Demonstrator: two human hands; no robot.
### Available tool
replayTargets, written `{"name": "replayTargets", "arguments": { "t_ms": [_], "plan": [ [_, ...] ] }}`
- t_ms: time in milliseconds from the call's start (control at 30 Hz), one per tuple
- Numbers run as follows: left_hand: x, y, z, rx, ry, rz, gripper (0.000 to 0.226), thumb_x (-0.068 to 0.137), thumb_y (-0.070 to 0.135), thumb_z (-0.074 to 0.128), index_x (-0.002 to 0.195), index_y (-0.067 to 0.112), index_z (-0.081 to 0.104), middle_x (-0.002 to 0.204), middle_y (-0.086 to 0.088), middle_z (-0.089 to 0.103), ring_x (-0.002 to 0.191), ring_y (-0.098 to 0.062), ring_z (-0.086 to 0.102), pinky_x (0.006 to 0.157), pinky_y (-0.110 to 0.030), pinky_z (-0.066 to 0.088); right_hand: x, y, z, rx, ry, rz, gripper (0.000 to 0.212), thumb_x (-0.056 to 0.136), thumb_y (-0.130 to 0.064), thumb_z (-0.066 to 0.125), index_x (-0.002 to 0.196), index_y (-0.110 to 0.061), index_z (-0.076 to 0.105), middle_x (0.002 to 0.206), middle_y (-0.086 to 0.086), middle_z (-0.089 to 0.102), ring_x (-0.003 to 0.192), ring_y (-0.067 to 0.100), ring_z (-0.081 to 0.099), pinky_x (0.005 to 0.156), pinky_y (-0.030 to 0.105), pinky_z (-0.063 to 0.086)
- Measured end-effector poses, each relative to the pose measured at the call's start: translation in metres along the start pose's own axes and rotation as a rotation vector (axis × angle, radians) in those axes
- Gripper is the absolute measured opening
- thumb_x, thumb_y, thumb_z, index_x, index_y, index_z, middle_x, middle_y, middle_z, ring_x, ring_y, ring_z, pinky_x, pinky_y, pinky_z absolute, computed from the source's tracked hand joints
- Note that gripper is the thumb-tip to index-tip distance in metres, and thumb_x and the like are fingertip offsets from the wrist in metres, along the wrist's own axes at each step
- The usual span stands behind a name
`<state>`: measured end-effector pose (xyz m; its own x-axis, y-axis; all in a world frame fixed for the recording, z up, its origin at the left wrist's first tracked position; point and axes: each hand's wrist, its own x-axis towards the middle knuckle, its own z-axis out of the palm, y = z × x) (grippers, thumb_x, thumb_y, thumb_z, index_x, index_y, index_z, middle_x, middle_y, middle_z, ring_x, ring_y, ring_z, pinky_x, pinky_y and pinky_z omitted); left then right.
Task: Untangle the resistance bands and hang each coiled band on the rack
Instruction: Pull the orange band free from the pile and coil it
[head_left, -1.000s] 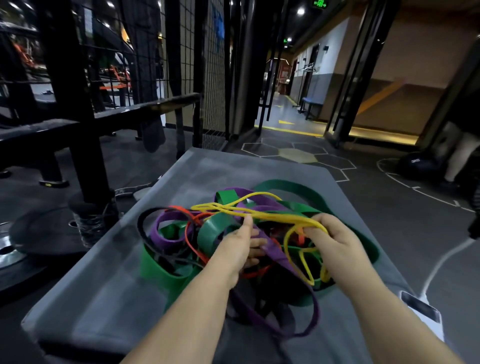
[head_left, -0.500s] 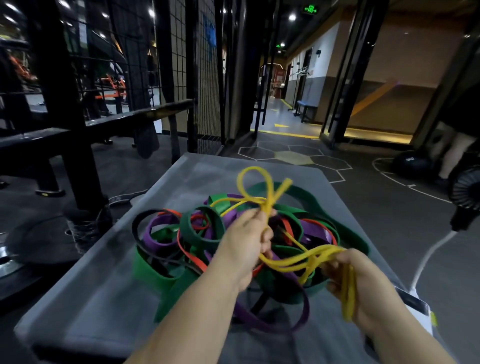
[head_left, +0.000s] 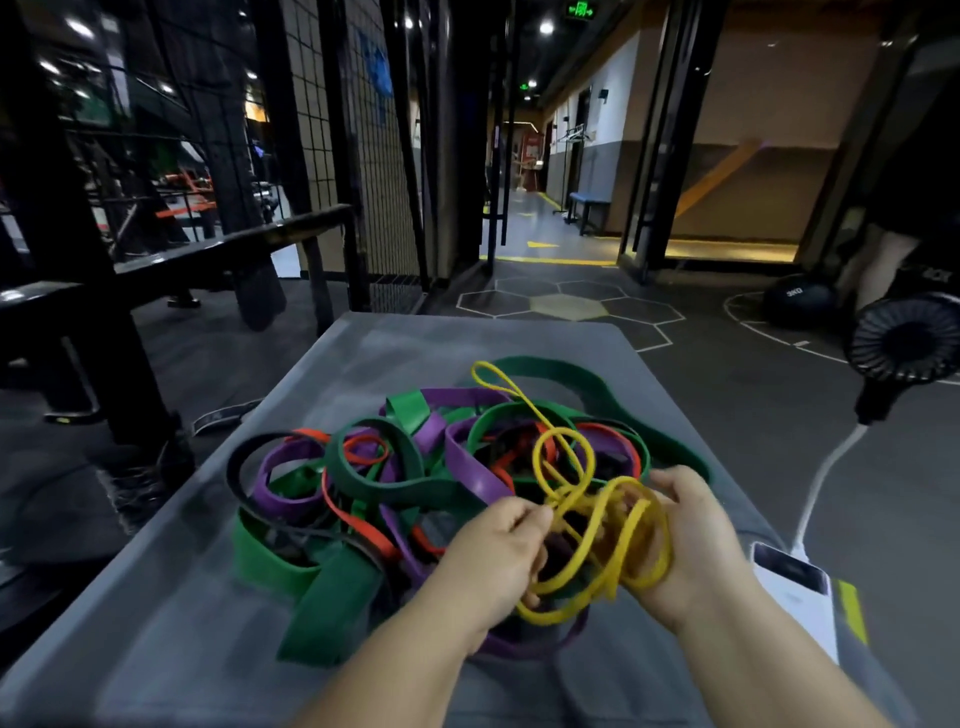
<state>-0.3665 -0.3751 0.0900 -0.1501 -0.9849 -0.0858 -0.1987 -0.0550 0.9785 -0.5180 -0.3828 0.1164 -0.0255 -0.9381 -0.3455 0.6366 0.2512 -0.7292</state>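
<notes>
Pile (head_left: 363, 483): green, purple, red and black bands knotted together, mid-table (head_left: 171, 639), left of both hands.
Left hand (head_left: 493, 556): curled, pinching a strand of the yellow band (head_left: 592, 499).
Yellow band: loops bunched between the hands, near right; far loop lying over the pile.
Right hand (head_left: 691, 540): fingers curled round the yellow loops.
Risk: far loop likely to snag under green or purple on a pull, dragging the pile or tightening the knot.
</notes>
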Motion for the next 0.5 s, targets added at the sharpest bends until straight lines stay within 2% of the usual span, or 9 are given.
{"name": "replayTargets", "arguments": {
  "t_ms": [67, 100, 167, 233, 267, 300, 333, 433, 500],
  "plan": [
    [0.002, -0.006, 0.001, 0.023, -0.028, -0.025, 0.032, 0.099, 0.040, 0.047, 0.098, 0.011, 0.061, 0.069, -0.001, 0.052, 0.058, -0.012, 0.047, 0.053, -0.028, 0.043, -0.002, 0.005, 0.003, -0.116, 0.052, -0.046, 0.029, 0.094, -0.018, 0.049, 0.068, -0.005, 0.054, 0.054, 0.009, 0.055, 0.041, 0.020, 0.055, 0.043, 0.026, 0.050],
    [0.003, -0.007, 0.004, 0.017, -0.046, -0.037, 0.038, 0.097, 0.047, 0.048, 0.100, 0.012, 0.061, 0.074, -0.002, 0.055, 0.061, -0.013, 0.050, 0.053, -0.027, 0.044, -0.001, 0.010, 0.003, -0.203, 0.073, -0.085, 0.023, 0.096, -0.015, 0.053, 0.076, -0.005, 0.057, 0.059, 0.011, 0.059, 0.045, 0.020, 0.059, 0.044, 0.028, 0.053],
    [0.003, -0.003, 0.009, -0.074, -0.040, -0.081, 0.040, 0.099, 0.049, 0.042, 0.103, 0.015, 0.062, 0.086, -0.002, 0.064, 0.071, -0.013, 0.057, 0.057, -0.022, 0.049, 0.001, 0.022, 0.002, -0.445, 0.087, -0.192, 0.012, 0.096, -0.015, 0.058, 0.086, -0.009, 0.059, 0.076, 0.015, 0.063, 0.066, 0.024, 0.063, 0.067, 0.042, 0.057],
    [0.005, -0.001, 0.012, -0.232, -0.067, -0.206, 0.048, 0.101, 0.048, 0.035, 0.108, 0.013, 0.066, 0.104, -0.006, 0.071, 0.093, -0.019, 0.066, 0.084, -0.025, 0.055, 0.000, 0.032, 0.001, -0.672, 0.079, -0.291, 0.010, 0.096, -0.018, 0.060, 0.087, -0.015, 0.058, 0.080, 0.008, 0.062, 0.076, 0.023, 0.058, 0.080, 0.046, 0.052],
    [0.006, -0.003, 0.012, -0.323, -0.099, -0.259, 0.055, 0.098, 0.055, 0.036, 0.111, 0.013, 0.069, 0.108, -0.010, 0.072, 0.101, -0.024, 0.068, 0.094, -0.035, 0.053, -0.001, 0.035, 0.001, -0.751, 0.086, -0.330, 0.008, 0.096, -0.020, 0.059, 0.088, -0.017, 0.058, 0.078, 0.004, 0.063, 0.075, 0.020, 0.057, 0.080, 0.045, 0.051],
    [0.007, -0.005, 0.010, -0.397, -0.118, -0.305, 0.058, 0.096, 0.059, 0.038, 0.112, 0.013, 0.070, 0.108, -0.013, 0.072, 0.102, -0.028, 0.068, 0.097, -0.045, 0.051, -0.002, 0.037, 0.002, -0.806, 0.094, -0.369, 0.007, 0.096, -0.022, 0.058, 0.090, -0.020, 0.059, 0.078, 0.002, 0.065, 0.074, 0.019, 0.058, 0.079, 0.043, 0.051],
    [0.006, -0.005, 0.008, -0.449, -0.119, -0.325, 0.058, 0.096, 0.058, 0.039, 0.112, 0.012, 0.071, 0.107, -0.016, 0.072, 0.099, -0.030, 0.069, 0.096, -0.049, 0.051, -0.004, 0.037, 0.003, -0.844, 0.105, -0.403, 0.006, 0.096, -0.024, 0.058, 0.091, -0.022, 0.059, 0.080, 0.002, 0.066, 0.073, 0.017, 0.058, 0.077, 0.041, 0.052],
    [0.009, -0.006, 0.002, -0.568, -0.180, -0.358, 0.051, 0.096, 0.050, 0.044, 0.099, 0.009, 0.073, 0.096, -0.020, 0.071, 0.083, -0.032, 0.069, 0.082, -0.047, 0.056, -0.004, 0.036, 0.002, -0.845, 0.146, -0.435, 0.010, 0.098, -0.030, 0.056, 0.091, -0.025, 0.061, 0.074, 0.000, 0.064, 0.062, 0.015, 0.054, 0.065, 0.035, 0.049],
    [0.009, -0.005, 0.002, -0.616, -0.181, -0.388, 0.051, 0.093, 0.053, 0.048, 0.089, 0.010, 0.075, 0.093, -0.021, 0.070, 0.083, -0.033, 0.068, 0.086, -0.049, 0.054, -0.005, 0.039, 0.003, -0.827, 0.152, -0.392, 0.017, 0.099, -0.032, 0.053, 0.089, -0.025, 0.064, 0.074, 0.004, 0.067, 0.062, 0.023, 0.057, 0.065, 0.036, 0.052]
  ]
}}
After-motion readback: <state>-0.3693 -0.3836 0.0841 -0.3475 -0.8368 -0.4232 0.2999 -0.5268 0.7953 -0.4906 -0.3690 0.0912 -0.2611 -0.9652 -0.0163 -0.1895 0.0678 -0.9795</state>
